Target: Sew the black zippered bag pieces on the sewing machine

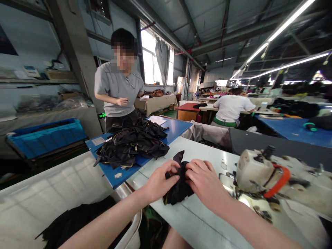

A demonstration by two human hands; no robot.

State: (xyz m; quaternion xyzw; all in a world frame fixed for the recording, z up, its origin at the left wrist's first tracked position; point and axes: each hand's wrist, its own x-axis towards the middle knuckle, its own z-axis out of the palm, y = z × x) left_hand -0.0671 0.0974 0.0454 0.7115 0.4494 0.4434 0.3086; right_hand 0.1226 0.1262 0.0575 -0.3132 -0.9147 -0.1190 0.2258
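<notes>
My left hand (160, 180) and my right hand (203, 180) both pinch a small piece of black fabric (179, 188) that lies on the white sewing table (197, 221). The fingers of each hand are curled over the cloth from either side. One pointed corner of the fabric sticks up between the hands. A white sewing machine (255, 169) with an orange-red part stands just to the right of my right hand.
A heap of black fabric pieces (133, 143) lies on a blue table (173, 129) beyond. A person in a grey shirt (118, 90) stands behind it. A white bin (52, 193) holding dark cloth is at my left. Another person (230, 109) sits further back.
</notes>
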